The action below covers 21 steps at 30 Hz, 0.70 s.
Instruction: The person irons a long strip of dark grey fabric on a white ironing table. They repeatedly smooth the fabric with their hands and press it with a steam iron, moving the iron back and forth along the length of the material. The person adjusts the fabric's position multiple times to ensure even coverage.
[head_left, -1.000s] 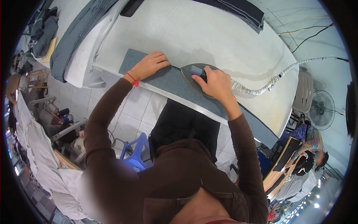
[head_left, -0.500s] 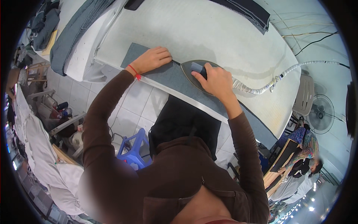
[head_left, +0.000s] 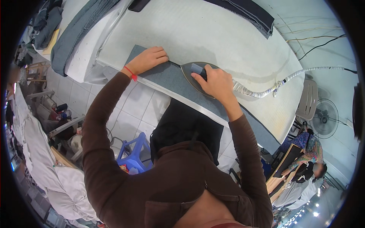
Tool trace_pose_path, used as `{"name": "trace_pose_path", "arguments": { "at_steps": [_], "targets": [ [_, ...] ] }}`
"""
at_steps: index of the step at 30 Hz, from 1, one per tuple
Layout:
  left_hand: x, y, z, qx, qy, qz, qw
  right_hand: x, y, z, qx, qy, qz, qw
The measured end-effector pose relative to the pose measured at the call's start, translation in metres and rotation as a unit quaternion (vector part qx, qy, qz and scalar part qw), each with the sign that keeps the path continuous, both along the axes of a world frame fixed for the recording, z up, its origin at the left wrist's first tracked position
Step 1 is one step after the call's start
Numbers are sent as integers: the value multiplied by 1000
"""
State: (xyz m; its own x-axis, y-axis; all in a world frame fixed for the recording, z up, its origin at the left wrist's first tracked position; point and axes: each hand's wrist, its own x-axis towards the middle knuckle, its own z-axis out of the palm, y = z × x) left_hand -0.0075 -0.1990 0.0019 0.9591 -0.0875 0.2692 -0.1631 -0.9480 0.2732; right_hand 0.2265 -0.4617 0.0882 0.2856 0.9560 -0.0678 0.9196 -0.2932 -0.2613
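A long piece of grey fabric point(head_left: 169, 78) lies along the near edge of the white padded table. My right hand point(head_left: 217, 80) is wrapped round the handle of an iron point(head_left: 187, 71), whose soleplate rests on the fabric with its tip toward the left. Farther left, my left hand point(head_left: 150, 60) lies on the fabric's far edge, fingers curled and pressed together on it. A short stretch of that dark edge shows between my left fingers and the iron's tip. The undersides of my left fingertips are hidden.
The iron's wrapped cord point(head_left: 258, 92) runs right across the table point(head_left: 159, 26). Dark folded fabric point(head_left: 247, 13) lies at the far edge, a phone point(head_left: 138, 4) at far left, and grey cloth point(head_left: 78, 36) beyond. A blue stool point(head_left: 137, 152) stands below; another person point(head_left: 310, 154) works at right.
My left hand has slid a little to the left along the fabric's edge. The iron has shifted slightly left with my right hand, and more of the edge shows between them.
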Motion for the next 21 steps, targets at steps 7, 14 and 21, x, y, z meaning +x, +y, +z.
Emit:
{"name": "trace_pose_path", "arguments": {
  "at_steps": [7,14,21],
  "targets": [
    [-4,3,-5,39,-4,-47,998,-5,4,2,-23,3,6,1000],
    [-4,-1,1,36,-5,-36,999,-13,24,3,-3,0,2,1000],
    [-5,-3,0,32,-24,-43,998,23,-42,-2,-6,-34,-27,999]
  ]
}}
